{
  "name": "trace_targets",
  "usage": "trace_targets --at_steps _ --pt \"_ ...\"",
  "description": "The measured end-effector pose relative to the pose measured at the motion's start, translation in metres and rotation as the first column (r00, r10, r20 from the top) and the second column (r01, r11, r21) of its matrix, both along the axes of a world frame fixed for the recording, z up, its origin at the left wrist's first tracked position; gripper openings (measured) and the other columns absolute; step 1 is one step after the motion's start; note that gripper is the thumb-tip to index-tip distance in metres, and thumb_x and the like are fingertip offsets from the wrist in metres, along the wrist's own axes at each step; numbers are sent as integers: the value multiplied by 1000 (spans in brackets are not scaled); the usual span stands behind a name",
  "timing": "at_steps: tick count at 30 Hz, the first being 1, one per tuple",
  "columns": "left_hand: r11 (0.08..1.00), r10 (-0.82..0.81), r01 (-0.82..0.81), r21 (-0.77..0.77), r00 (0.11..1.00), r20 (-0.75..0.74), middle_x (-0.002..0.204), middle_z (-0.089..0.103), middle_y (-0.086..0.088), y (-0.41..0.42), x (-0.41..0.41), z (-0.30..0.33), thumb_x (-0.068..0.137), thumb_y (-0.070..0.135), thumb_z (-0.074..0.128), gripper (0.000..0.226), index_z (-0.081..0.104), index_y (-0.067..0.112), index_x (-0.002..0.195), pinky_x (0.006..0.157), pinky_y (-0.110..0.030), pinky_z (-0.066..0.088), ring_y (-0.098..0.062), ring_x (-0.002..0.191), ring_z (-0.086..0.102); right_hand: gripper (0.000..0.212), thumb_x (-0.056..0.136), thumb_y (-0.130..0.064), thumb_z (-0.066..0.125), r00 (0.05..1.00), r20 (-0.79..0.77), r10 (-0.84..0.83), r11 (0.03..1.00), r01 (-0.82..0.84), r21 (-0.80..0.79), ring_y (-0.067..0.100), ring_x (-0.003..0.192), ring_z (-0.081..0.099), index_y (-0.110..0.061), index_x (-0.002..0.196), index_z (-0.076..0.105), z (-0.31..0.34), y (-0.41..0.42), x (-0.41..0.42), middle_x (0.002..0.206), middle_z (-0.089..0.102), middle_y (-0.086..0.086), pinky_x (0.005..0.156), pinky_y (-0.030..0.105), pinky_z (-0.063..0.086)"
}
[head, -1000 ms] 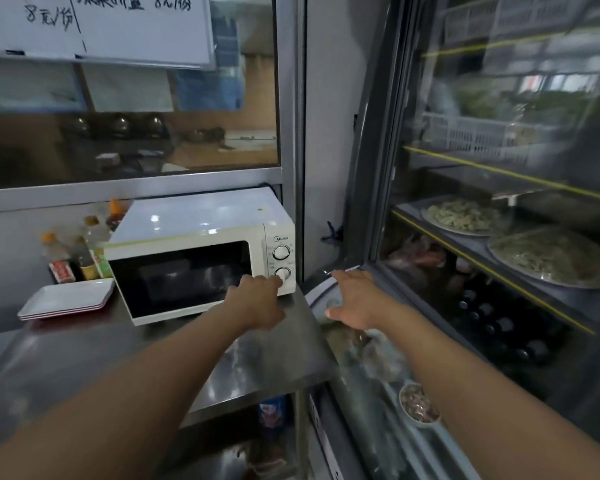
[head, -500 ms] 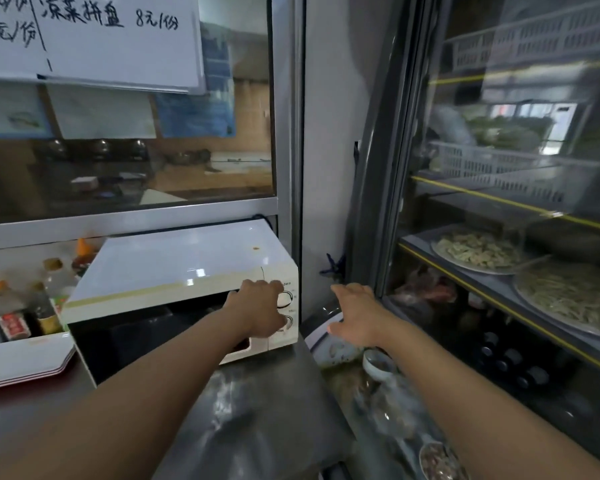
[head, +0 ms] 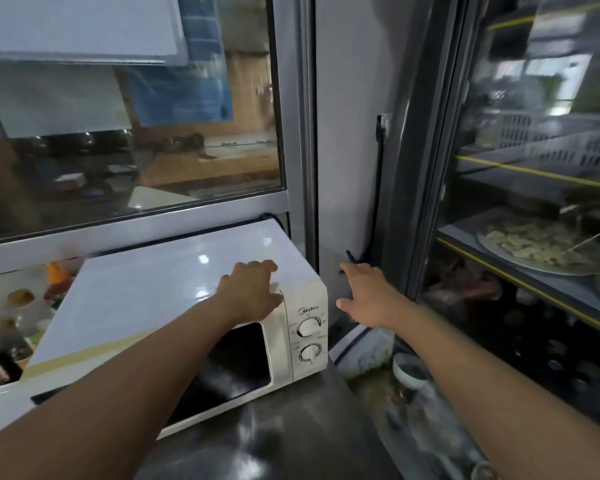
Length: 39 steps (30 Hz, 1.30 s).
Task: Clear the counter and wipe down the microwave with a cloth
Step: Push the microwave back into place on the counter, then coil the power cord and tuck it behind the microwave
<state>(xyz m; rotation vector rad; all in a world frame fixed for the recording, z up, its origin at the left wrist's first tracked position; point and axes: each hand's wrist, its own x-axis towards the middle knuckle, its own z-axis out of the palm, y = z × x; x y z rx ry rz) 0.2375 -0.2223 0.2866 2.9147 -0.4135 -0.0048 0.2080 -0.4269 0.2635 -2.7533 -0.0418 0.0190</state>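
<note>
Head view: 2 bare hands at the microwave, no cloth in sight.

The left hand rests on the top front right corner of the white microwave, fingers curled over the edge, holding nothing else. The right hand hangs in the gap just beside the microwave's right wall, fingers loosely spread and holding nothing; whether it touches the wall I cannot tell. The microwave sits on the steel counter, close to its right edge. If both hands shift it, the risk is sliding it off that edge onto the small bowl below, or pulling tight the dark cord behind it. Sauce bottles crowd its left side and could tip.
</note>
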Motion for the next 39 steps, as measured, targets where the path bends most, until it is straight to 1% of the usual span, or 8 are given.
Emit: trace_targets --at_steps 4,8,17,23,28,32,36,39 --pt "1000 23 -23 -2 1000 15 142 44 -2 -9 37 -4 89 38 56 57 36 21 140 105 -46 35 -27 132 35 68 94 -27 52 999 5 33 999 -33 20 29 140 18 -17 149 14 -7 -9 43 153 22 8 112 43 24" --pt "998 66 -66 6 998 16 144 43 -4 -28 81 -8 90 39 55 58 35 21 141 105 -45 35 -28 132 35 62 95 -23 50 998 0 68 995 -67 68 30 138 21 -16 148 17 -22 -22 97 151 25 8 112 42 24" --pt "982 190 -191 -3 979 67 145 42 -1 -67 177 -18 90 36 56 52 41 22 138 106 -47 34 -26 134 34 65 93 -28 55 987 -2 160 974 -157 164 31 131 35 -15 146 20 -73 -45 219 144 37 13 105 41 34" --pt "975 219 -222 16 970 101 144 42 -1 -75 221 -24 90 33 57 51 41 20 137 106 -48 34 -26 133 34 70 93 -32 52 968 -96 231 949 -202 243 30 136 32 -16 150 14 -105 -43 280 152 28 11 109 45 34" --pt "971 233 -238 25 963 132 141 45 0 -75 247 -28 89 32 57 50 43 22 135 106 -44 34 -26 130 36 69 94 -28 53 957 -57 284 902 -246 355 30 138 29 -12 150 15 -118 -27 320 153 26 11 113 38 28" --pt "971 220 -231 68 965 144 142 44 3 -73 260 -32 88 29 59 50 44 23 135 106 -42 34 -25 130 36 64 92 -23 56 956 10 294 848 -266 458 27 136 34 -12 147 25 -129 -10 343 150 33 9 112 34 29" --pt "972 206 -219 89 970 131 142 42 4 -72 270 -37 87 31 59 49 44 24 134 106 -41 34 -23 131 34 60 91 -15 57 951 27 308 800 -275 534 25 129 42 -13 144 30 -143 2 358 144 42 9 102 24 32" --pt "973 201 -212 95 973 114 142 42 4 -70 273 -42 87 30 60 49 45 24 133 106 -41 34 -23 131 34 58 90 -12 56 936 5 351 769 -291 569 24 126 45 -13 143 33 -153 9 365 140 45 8 99 23 34"
